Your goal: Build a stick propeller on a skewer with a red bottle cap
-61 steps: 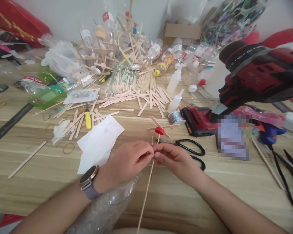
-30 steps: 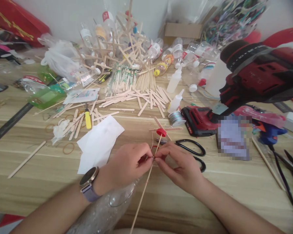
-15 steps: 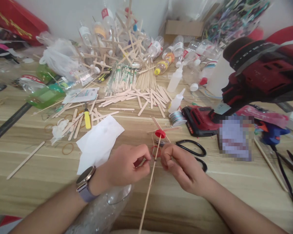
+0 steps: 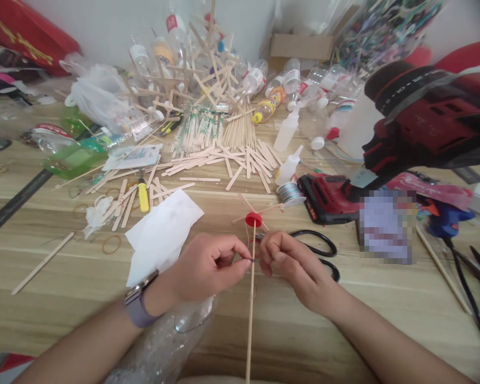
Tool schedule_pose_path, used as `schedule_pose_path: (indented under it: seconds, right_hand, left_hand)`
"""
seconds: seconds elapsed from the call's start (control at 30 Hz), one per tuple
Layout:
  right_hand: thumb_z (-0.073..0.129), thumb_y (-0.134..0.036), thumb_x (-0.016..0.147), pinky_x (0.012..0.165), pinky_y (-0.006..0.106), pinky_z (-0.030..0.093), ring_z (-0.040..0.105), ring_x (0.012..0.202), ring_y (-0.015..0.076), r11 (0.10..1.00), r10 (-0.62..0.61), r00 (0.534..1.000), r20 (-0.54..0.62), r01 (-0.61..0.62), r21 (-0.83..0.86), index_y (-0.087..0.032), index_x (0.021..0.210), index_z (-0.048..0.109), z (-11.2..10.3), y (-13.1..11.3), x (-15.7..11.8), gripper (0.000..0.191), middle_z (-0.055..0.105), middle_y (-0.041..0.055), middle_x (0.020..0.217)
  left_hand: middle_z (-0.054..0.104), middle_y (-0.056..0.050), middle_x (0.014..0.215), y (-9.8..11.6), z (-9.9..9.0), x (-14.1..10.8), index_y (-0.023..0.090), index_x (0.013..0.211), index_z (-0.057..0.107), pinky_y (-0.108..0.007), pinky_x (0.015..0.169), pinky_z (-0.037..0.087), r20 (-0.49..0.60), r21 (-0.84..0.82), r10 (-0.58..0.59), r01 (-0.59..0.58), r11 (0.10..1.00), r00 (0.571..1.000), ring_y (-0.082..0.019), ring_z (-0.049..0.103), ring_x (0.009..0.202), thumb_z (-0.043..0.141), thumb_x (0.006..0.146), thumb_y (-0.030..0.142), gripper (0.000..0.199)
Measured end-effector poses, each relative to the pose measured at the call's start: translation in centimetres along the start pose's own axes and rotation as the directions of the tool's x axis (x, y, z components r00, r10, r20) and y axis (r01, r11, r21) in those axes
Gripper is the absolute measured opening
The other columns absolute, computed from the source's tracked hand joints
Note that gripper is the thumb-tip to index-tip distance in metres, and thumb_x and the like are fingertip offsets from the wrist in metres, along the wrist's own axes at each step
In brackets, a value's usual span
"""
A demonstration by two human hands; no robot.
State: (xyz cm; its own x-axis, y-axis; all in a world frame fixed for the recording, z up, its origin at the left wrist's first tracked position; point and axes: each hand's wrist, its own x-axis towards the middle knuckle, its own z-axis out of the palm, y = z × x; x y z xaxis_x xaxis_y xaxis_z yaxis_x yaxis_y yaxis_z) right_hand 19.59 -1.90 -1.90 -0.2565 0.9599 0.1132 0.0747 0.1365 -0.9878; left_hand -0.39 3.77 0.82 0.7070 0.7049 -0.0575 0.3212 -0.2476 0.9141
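Pinching from both sides, the left hand point(image 4: 206, 266) and the right hand point(image 4: 290, 261) meet at a thin wooden skewer point(image 4: 250, 309), fingertips pressed together on something small and dark at the stick, too small to tell what it is. Half a second ago the skewer leaned to the left at its near end; now it stands almost straight up and down in the view, running from the bottom edge up between the two hands. The red cap point(image 4: 253, 218) at its far end, with thin craft sticks crossed under it like blades, has shifted a little left and nearer the hands, and the blades lie at a different angle than before. The left hand's thumb and forefinger, which stood slightly apart, are now closed on the stick, and the right hand has moved in until both nearly touch. A watch point(image 4: 138, 306) sits on the left wrist, and a clear plastic bottle point(image 4: 172, 341) lies under that forearm. Black scissors point(image 4: 316, 250) lie on the wooden table point(image 4: 64, 298) just beyond the right hand, unmoved. Farther back, a cardboard box point(image 4: 300, 49) stands by the wall, its inside not visible. Clear bottles point(image 4: 292, 80) lie heaped beside a pile of craft sticks point(image 4: 224, 154); what they hold cannot be made out.
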Motion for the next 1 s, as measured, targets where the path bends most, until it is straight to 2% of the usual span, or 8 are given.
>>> schedule_pose_path:
  seconds: [0.1, 0.2, 0.37, 0.53, 0.73, 1.0]
  right_hand:
    - [0.035, -0.037, 0.101, 0.065, 0.032, 0.042, 0.049, 0.069, 0.015, 0.996, 0.028, 0.999, -0.043, -0.025, 0.082, -0.022, 0.084, 0.046, 0.3, -0.2, -0.1, 0.025, 0.053, 0.0019, 0.082]
    - [0.039, -0.037, 0.101, 0.067, 0.031, 0.042, 0.048, 0.063, 0.0121, 0.993, 0.019, 0.997, -0.072, -0.011, 0.117, -0.022, 0.084, 0.046, 0.5, -0.5, -0.2, 0.024, 0.057, 0.0023, 0.087]
    - [0.035, -0.037, 0.102, 0.064, 0.031, 0.04, 0.046, 0.052, 0.011, 0.994, 0.032, 0.999, -0.018, -0.03, 0.107, -0.022, 0.091, 0.048, 0.6, -0.9, -0.3, 0.023, 0.053, -0.0041, 0.066]
    - [0.033, -0.039, 0.102, 0.055, 0.028, 0.037, 0.042, 0.047, 0.0098, 0.994, 0.056, 0.998, 0.005, -0.057, 0.098, -0.022, 0.088, 0.045, 0.8, -0.9, -0.5, 0.025, 0.047, -0.0061, 0.062]
    - [0.033, -0.035, 0.102, 0.048, 0.025, 0.034, 0.04, 0.05, 0.0106, 1.0, -0.009, 0.998, -0.055, 0.007, -0.027, -0.023, 0.085, 0.04, 1.3, -1.1, -0.6, 0.022, 0.043, -0.0047, 0.065]
    - [0.036, -0.018, 0.098, 0.056, 0.026, 0.04, 0.046, 0.059, 0.0132, 0.93, -0.159, 0.985, -0.066, 0.126, -0.346, -0.023, 0.082, 0.04, 1.2, -1.3, -0.6, 0.017, 0.047, -0.0022, 0.069]
  left_hand:
    - [0.037, 0.009, 0.05, -0.1, 0.1, 0.1, 0.016, 0.08, 0.062, -0.018, 0.044, 0.023, 0.021, -0.03, -0.026, 0.027, 0.999, 0.999, -0.006, 0.03, 0.045, 0.052, 0.087, 0.025, 0.015]
    - [0.041, 0.007, 0.056, -0.2, 0.2, 0.2, 0.017, 0.08, 0.06, -0.019, 0.046, 0.025, 0.041, -0.046, -0.061, 0.063, 0.997, 0.997, -0.007, 0.034, 0.05, 0.048, 0.09, 0.026, 0.017]
    - [0.045, 0.006, 0.059, -0.1, 0.3, 0.3, 0.018, 0.087, 0.063, -0.02, 0.049, 0.028, 0.086, 0.032, -0.073, 0.07, 0.997, 0.994, -0.009, 0.036, 0.053, 0.044, 0.091, 0.021, 0.02]
    - [0.055, 0.005, 0.062, 0.4, 0.2, 0.1, 0.019, 0.088, 0.065, -0.021, 0.053, 0.033, 0.102, 0.129, -0.043, 0.029, 0.991, 0.994, -0.009, 0.043, 0.054, 0.042, 0.09, 0.016, 0.024]
    - [0.063, 0.005, 0.068, 1.0, 0.3, 0.0, 0.02, 0.089, 0.064, -0.02, 0.059, 0.036, 0.054, 0.204, 0.005, -0.016, 0.979, 0.999, -0.009, 0.053, 0.059, 0.043, 0.091, 0.015, 0.021]
    - [0.062, 0.005, 0.066, 1.3, 0.4, -0.1, 0.02, 0.089, 0.063, -0.021, 0.057, 0.035, 0.014, 0.304, 0.034, -0.036, 0.952, 0.999, -0.01, 0.054, 0.058, 0.042, 0.091, 0.015, 0.022]
